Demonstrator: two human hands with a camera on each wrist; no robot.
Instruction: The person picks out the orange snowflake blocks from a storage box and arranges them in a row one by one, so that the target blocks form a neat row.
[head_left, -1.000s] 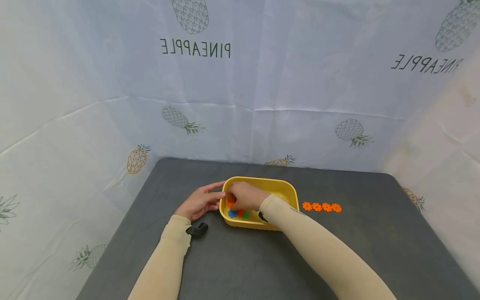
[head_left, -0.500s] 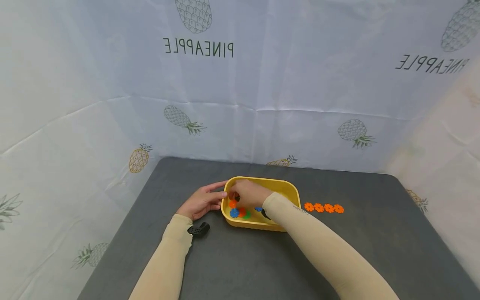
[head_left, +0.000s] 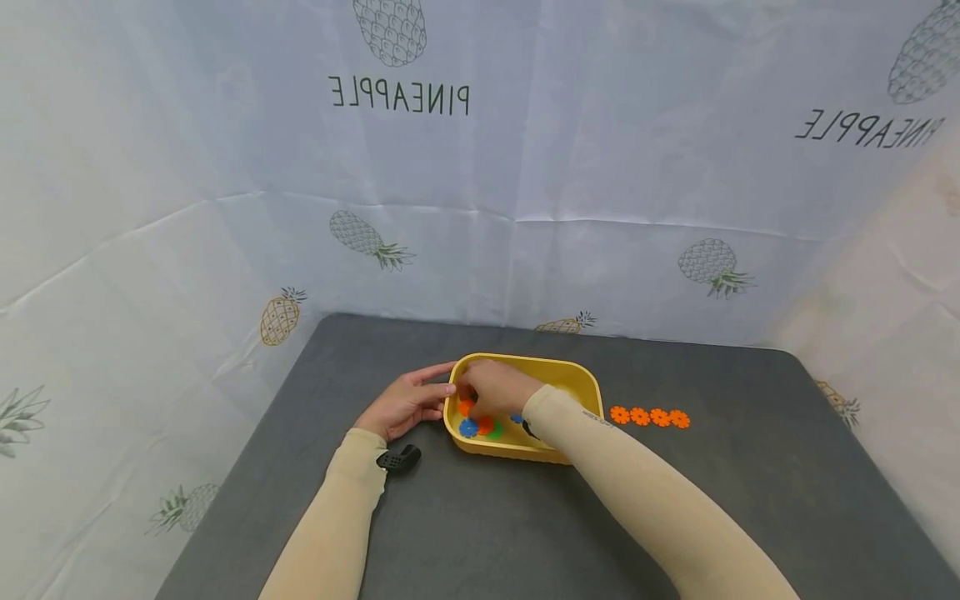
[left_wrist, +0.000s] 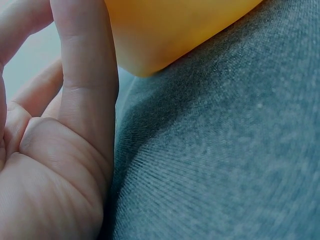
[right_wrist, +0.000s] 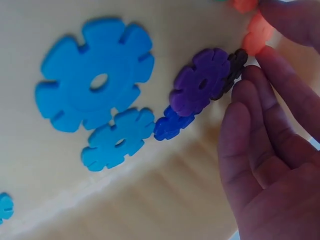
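A yellow plastic bin (head_left: 551, 454) on the dark table holds flower-shaped notched discs. My left hand (head_left: 401, 406) rests at its left end, thumb at the rim and fingers extended along the outside; the wrist view shows the thumb (left_wrist: 89, 55) beside the yellow wall. My right hand (head_left: 498, 390) reaches into the bin's left part. In the right wrist view, its thumb and index finger pinch an orange disc (right_wrist: 256, 35). Near those fingers lie a purple disc (right_wrist: 212, 67), a black disc (right_wrist: 235, 67), a dark blue disc (right_wrist: 170, 125) and light blue discs (right_wrist: 122, 47).
Several orange discs (head_left: 639, 416) form a row on the table to the right of the bin. Also in the bin's near left corner are a blue disc (head_left: 468, 428) and a green disc (head_left: 496, 430). White pineapple-print cloth (head_left: 480, 275) hangs behind the grey table (head_left: 450, 533).
The right hand's fingers shift slightly within the bin, the thumb coming down toward the orange discs at the near left. The left hand keeps its place at the bin's end.
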